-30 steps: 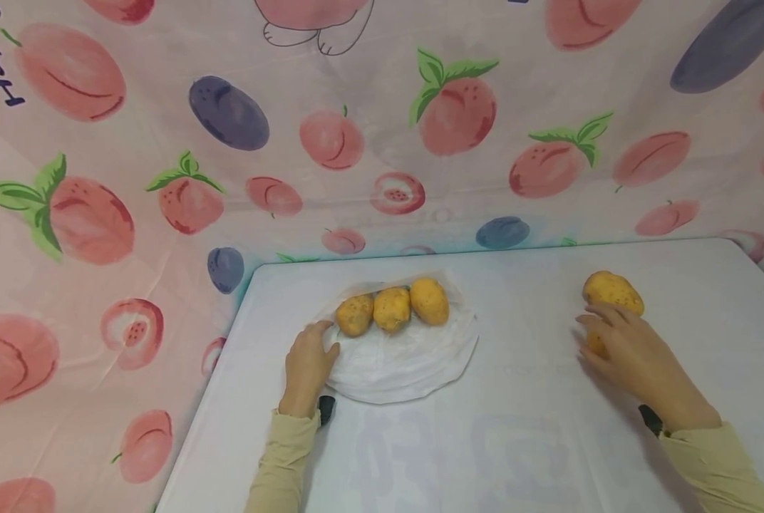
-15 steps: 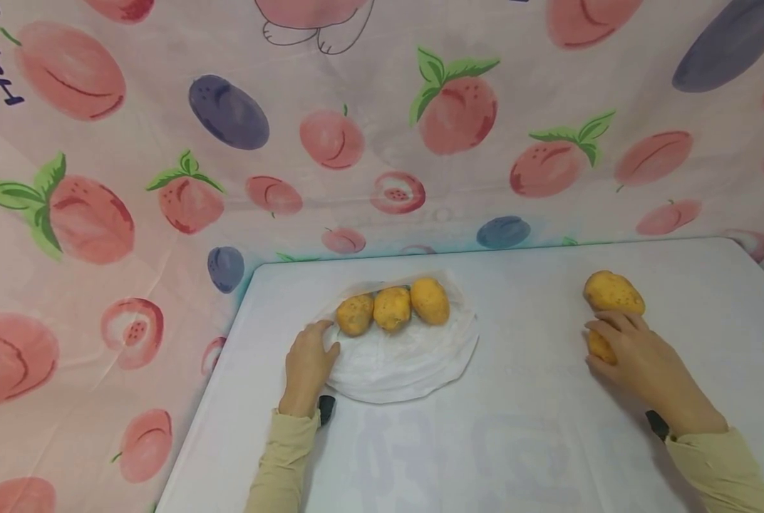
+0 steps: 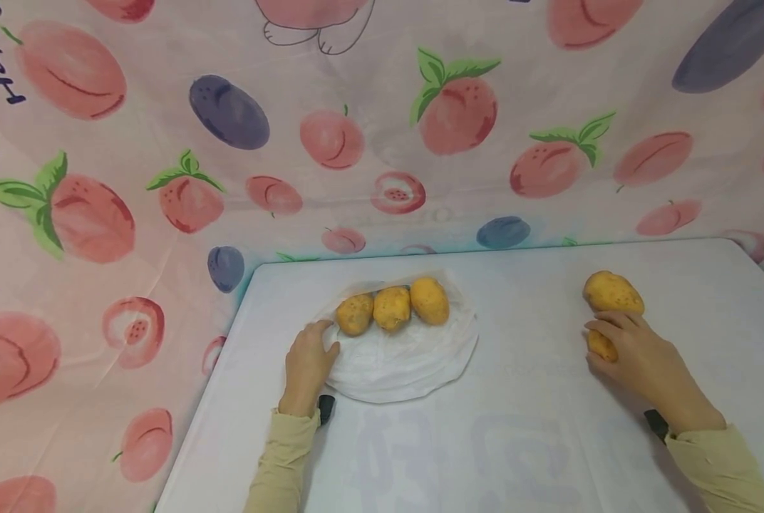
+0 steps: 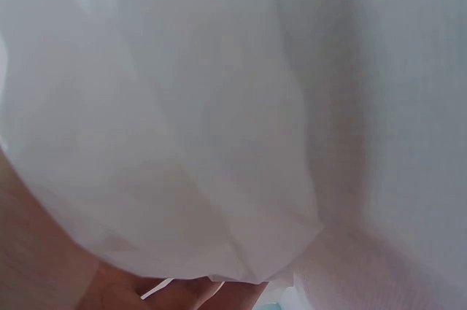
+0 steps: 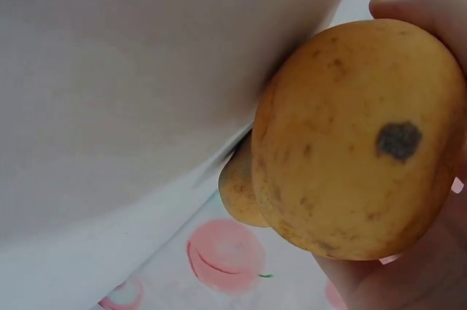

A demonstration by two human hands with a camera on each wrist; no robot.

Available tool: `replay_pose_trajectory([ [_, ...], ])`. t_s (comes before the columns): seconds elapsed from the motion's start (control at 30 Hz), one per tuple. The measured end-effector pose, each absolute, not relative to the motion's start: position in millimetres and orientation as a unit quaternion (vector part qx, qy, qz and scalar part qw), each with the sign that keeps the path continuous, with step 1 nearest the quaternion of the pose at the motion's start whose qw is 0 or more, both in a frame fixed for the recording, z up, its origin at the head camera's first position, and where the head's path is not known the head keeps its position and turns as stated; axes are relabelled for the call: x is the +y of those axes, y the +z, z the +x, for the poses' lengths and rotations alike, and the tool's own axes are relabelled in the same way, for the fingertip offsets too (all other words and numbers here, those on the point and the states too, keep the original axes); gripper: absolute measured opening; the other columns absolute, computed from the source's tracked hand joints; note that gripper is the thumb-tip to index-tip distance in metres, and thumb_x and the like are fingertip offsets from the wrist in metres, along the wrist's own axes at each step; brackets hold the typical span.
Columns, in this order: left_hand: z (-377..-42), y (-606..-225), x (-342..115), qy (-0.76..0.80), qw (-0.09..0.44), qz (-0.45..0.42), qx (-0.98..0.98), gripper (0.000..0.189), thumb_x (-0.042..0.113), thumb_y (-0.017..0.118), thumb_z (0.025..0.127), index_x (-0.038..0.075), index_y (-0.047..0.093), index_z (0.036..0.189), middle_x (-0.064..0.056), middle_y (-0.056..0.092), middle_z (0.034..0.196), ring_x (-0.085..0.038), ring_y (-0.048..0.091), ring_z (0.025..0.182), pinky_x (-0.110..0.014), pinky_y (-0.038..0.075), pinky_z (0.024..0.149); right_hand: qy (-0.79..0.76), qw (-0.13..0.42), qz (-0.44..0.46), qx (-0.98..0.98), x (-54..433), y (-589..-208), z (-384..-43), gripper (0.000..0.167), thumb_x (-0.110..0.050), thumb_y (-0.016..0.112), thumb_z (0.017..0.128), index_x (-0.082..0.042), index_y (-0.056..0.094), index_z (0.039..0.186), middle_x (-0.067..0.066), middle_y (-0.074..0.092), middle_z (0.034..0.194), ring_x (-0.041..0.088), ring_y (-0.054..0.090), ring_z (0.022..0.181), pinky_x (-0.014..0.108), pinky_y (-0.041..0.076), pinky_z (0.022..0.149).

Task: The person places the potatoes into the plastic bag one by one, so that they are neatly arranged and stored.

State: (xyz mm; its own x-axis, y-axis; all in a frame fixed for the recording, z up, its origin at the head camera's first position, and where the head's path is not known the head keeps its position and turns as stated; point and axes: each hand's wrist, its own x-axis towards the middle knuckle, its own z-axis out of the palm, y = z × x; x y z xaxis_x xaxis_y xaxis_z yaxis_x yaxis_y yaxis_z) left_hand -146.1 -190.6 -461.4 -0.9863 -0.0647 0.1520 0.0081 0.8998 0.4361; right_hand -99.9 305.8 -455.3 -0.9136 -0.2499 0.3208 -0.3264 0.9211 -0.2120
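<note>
My right hand (image 3: 641, 367) grips a potato (image 5: 343, 164) at the right of the table; in the right wrist view it bears a dark spot. Another potato (image 3: 613, 292) lies just beyond that hand. At the left, three potatoes (image 3: 392, 309) sit in a row at the far side of a thin white plastic bag (image 3: 395, 370), which is spread flat. My left hand (image 3: 308, 363) rests at the bag's left edge, thumb and fingers apart. In the left wrist view the bag's plastic (image 4: 190, 120) covers much of the fingers (image 4: 175, 295).
A white cloth covers the table (image 3: 517, 399), whose back edge meets a hanging pink sheet (image 3: 382, 128) printed with fruit. The same sheet hangs along the left side.
My right hand has come down around the nearer right potato and its fingers have closed on it. The left hand, the bag and the three potatoes have stayed put.
</note>
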Motion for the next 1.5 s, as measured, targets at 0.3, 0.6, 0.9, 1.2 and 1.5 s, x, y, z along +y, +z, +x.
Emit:
replay_pose_trajectory([
  [0.3, -147, -461, -190, -0.219, 0.075, 0.016, -0.973, 0.043, 0.014, 0.075, 0.086, 0.007, 0.064, 0.127, -0.016, 0.067, 0.122, -0.038, 0.063, 0.108, -0.054, 0.054, 0.079, 0.131, 0.147, 0.157, -0.968, 301, -446, -107, 0.046, -0.017, 0.085, 0.069, 0.001, 0.07, 0.109, 0.025, 0.062, 0.117, 0.043, 0.054, 0.108, 0.065, 0.051, 0.074],
  [0.6, -145, -461, -189, -0.212, 0.074, 0.018, -0.974, 0.04, 0.013, 0.074, 0.088, 0.008, 0.065, 0.126, -0.015, 0.067, 0.123, -0.037, 0.064, 0.109, -0.053, 0.055, 0.08, 0.136, 0.161, 0.182, -0.961, 283, -435, -113, 0.043, -0.02, 0.083, 0.073, -0.002, 0.07, 0.11, 0.022, 0.063, 0.118, 0.042, 0.054, 0.112, 0.064, 0.052, 0.076],
  [0.9, -145, -460, -189, -0.214, 0.076, 0.016, -0.974, 0.038, 0.012, 0.072, 0.089, 0.007, 0.065, 0.126, -0.015, 0.067, 0.123, -0.037, 0.064, 0.11, -0.054, 0.055, 0.081, 0.147, 0.205, 0.226, -0.941, 268, -427, -123, 0.046, -0.017, 0.085, 0.069, -0.004, 0.069, 0.11, 0.017, 0.064, 0.116, 0.038, 0.056, 0.11, 0.058, 0.051, 0.085],
  [1.2, -147, -461, -189, -0.215, 0.081, 0.013, -0.973, 0.037, 0.012, 0.072, 0.089, 0.006, 0.066, 0.125, -0.015, 0.068, 0.122, -0.037, 0.064, 0.108, -0.053, 0.055, 0.08, 0.166, 0.197, 0.232, -0.938, 247, -416, -131, 0.045, -0.019, 0.084, 0.073, -0.006, 0.069, 0.113, 0.015, 0.064, 0.121, 0.035, 0.055, 0.114, 0.056, 0.048, 0.092],
  [1.5, -145, -459, -190, -0.217, 0.082, 0.013, -0.973, 0.037, 0.011, 0.072, 0.089, 0.006, 0.066, 0.125, -0.016, 0.068, 0.122, -0.037, 0.064, 0.109, -0.055, 0.055, 0.08, 0.188, 0.19, 0.246, -0.932, 221, -414, -139, 0.042, -0.017, 0.083, 0.077, -0.005, 0.069, 0.114, 0.015, 0.063, 0.124, 0.035, 0.054, 0.117, 0.056, 0.051, 0.089],
])
